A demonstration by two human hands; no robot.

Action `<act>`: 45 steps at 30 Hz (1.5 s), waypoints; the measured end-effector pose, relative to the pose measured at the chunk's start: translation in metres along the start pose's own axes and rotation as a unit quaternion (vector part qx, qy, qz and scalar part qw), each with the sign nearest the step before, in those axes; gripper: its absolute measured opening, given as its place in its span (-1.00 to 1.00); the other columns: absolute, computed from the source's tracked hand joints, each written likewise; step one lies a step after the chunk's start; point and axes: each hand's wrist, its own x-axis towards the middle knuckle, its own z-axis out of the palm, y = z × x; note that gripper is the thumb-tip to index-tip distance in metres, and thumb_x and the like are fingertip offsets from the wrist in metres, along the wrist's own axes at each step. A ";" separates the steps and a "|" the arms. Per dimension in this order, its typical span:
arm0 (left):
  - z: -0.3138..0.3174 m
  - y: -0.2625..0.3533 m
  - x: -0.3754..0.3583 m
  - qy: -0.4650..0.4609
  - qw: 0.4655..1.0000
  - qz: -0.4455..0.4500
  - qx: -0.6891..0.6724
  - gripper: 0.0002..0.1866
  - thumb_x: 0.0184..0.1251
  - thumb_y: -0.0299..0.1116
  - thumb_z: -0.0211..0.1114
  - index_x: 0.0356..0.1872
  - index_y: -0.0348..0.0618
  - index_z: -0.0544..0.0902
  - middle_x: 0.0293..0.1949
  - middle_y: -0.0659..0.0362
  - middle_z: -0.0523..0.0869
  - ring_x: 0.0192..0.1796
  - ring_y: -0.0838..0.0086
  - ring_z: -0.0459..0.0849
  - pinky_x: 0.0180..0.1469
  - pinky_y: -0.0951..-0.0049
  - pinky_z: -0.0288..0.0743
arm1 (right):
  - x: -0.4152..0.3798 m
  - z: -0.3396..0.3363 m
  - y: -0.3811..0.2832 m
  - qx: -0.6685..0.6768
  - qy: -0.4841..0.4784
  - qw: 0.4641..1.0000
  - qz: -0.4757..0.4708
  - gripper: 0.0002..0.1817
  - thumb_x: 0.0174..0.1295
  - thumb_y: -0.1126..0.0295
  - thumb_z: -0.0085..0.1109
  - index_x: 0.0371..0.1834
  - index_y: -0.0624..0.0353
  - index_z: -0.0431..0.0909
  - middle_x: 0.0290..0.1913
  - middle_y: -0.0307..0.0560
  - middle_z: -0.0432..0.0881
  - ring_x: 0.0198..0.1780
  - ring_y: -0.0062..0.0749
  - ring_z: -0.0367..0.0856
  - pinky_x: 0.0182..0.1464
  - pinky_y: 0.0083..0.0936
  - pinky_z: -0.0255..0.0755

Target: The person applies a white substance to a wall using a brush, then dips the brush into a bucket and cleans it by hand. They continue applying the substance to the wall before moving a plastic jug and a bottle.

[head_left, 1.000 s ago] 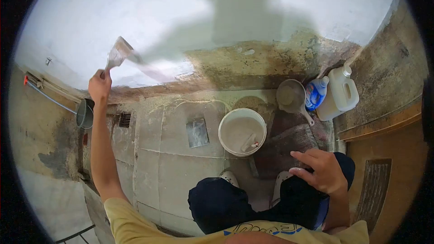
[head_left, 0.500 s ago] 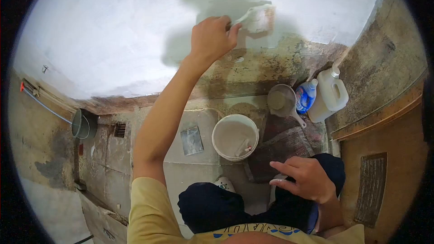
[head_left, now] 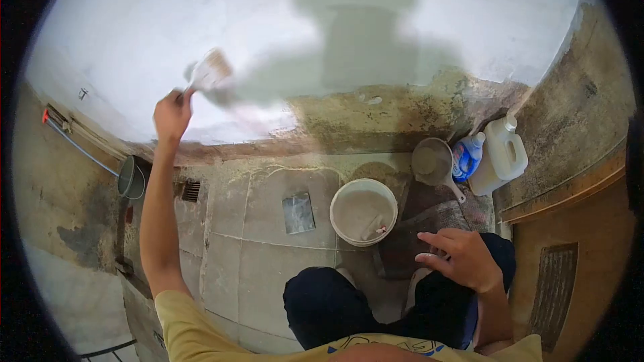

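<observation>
My left hand (head_left: pixel 172 116) is closed around the handle of a wide paintbrush (head_left: pixel 212 71), whose bristles are against or close to the white-painted wall (head_left: pixel 268 33). The brush is slightly blurred. Below the white area runs a bare, stained yellowish strip of wall (head_left: pixel 376 110). Over my right knee hovers my right hand (head_left: pixel 464 259), thumb and fingers apart and holding nothing. Nearest to it is a white bucket (head_left: pixel 337 228) of pale liquid, with a small reddish-tipped object inside that I cannot make out.
A long-handled dipper (head_left: pixel 433 161), a blue-labelled bottle (head_left: pixel 467 157) and a white jug (head_left: pixel 498 156) stand by the right corner. A grey tile (head_left: pixel 298 212) lies on the floor. At the left are a dark bucket (head_left: pixel 133 177) and a floor drain (head_left: pixel 191 191).
My left hand has swept the paintbrush left and slightly down along the wall. My right hand stays over the knee. The whole view has shifted a little.
</observation>
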 end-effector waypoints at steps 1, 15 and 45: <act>-0.009 -0.021 -0.008 -0.026 0.997 -0.040 0.066 -0.61 0.36 -0.05 0.27 -0.45 -0.21 0.68 -0.52 -0.04 0.69 -0.42 -0.02 0.67 -0.38 0.16 0.50 | 0.000 0.000 0.000 -0.001 0.004 1.000 -0.002 -0.55 0.22 0.06 0.32 0.04 0.15 0.63 -0.34 -0.07 0.67 -0.33 -0.21 0.68 -0.29 -0.33 0.57; 0.041 0.193 -0.011 0.018 0.974 0.130 -0.182 -0.66 0.27 -0.14 0.36 -0.55 -0.20 0.62 -0.58 0.06 0.63 -0.52 0.17 0.61 -0.44 0.23 0.47 | 0.008 0.007 -0.004 0.020 0.019 0.999 -0.024 -0.59 0.22 0.08 0.32 -0.03 0.16 0.67 -0.36 -0.07 0.67 -0.35 -0.20 0.69 -0.31 -0.32 0.57; -0.009 0.052 -0.027 0.007 0.999 -0.011 -0.048 -0.70 0.33 -0.16 0.32 -0.43 -0.21 0.70 -0.52 -0.01 0.70 -0.46 0.06 0.67 -0.37 0.20 0.51 | -0.007 -0.004 -0.004 0.016 0.015 0.999 -0.037 -0.56 0.27 0.03 0.26 -0.03 0.18 0.66 -0.34 -0.01 0.68 -0.32 -0.15 0.69 -0.29 -0.29 0.59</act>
